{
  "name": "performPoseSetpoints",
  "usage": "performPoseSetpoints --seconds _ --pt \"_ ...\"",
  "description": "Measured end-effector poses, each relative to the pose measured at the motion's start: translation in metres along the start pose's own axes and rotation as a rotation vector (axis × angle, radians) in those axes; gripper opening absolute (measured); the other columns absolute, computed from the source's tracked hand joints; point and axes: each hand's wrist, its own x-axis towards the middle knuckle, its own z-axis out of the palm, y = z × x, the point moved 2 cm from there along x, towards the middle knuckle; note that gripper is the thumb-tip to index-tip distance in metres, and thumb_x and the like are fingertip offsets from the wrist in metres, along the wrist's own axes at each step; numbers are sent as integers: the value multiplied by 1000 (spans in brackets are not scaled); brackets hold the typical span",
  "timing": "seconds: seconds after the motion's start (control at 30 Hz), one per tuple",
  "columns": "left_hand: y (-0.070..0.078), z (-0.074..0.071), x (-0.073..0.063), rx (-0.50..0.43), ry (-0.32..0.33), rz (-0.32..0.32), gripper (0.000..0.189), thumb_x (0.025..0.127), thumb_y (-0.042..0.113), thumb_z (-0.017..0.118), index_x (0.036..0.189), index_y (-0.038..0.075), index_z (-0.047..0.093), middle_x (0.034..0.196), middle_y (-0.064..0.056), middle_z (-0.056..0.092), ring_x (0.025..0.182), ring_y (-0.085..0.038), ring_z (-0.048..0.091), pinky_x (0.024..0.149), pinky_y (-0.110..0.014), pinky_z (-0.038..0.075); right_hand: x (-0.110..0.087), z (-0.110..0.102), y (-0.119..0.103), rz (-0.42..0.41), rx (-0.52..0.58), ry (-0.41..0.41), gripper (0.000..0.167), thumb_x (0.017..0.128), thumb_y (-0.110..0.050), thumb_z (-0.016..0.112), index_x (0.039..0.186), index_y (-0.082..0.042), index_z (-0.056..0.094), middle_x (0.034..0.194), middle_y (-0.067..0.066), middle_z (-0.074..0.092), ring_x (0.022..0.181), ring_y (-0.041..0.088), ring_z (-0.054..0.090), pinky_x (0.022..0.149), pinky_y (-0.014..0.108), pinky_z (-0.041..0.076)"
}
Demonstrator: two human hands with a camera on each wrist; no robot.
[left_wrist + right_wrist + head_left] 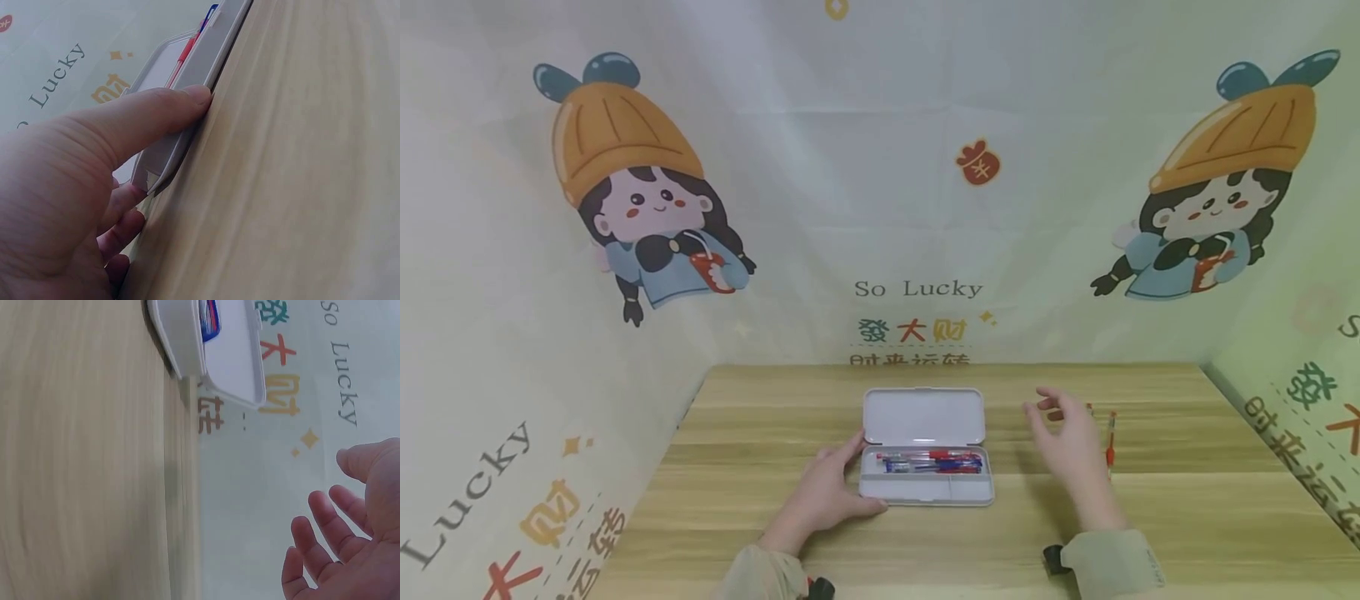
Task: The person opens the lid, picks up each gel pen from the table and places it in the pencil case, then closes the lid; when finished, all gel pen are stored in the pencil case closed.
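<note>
A white pencil case lies on the table with its lid folded back. Several pens with red and blue parts fill its rear compartment. My left hand holds the case by its left end. In the left wrist view its thumb presses on the front wall, while the other fingers reach around the end. Right of the case, my right hand hovers with loosely bent fingers, holding nothing. Just beyond it on the table is a red pen; a second red tip shows, mostly hidden by the hand.
The wooden table meets a printed cloth at its back edge, and more cloth hangs at both sides. A small divider splits the front part of the case into compartments.
</note>
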Motion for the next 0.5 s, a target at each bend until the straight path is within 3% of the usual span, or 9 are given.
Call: performPoseSetpoints --seconds 0.37,0.5 --pt "1 0 0 8 -1 3 127 67 46 105 172 17 40 157 -15 62 133 -35 57 114 -61 52 0 -28 24 78 8 121 52 113 -32 58 152 3 56 138 27 67 125 46 64 104 60 56" --pt "1 0 0 0 -1 3 126 67 45 105 172 17 40 157 -15 62 135 -36 56 115 -62 51 -1 -34 31 113 -19 149 53 113 -32 57 151 4 57 138 28 69 124 46 66 98 56 58"
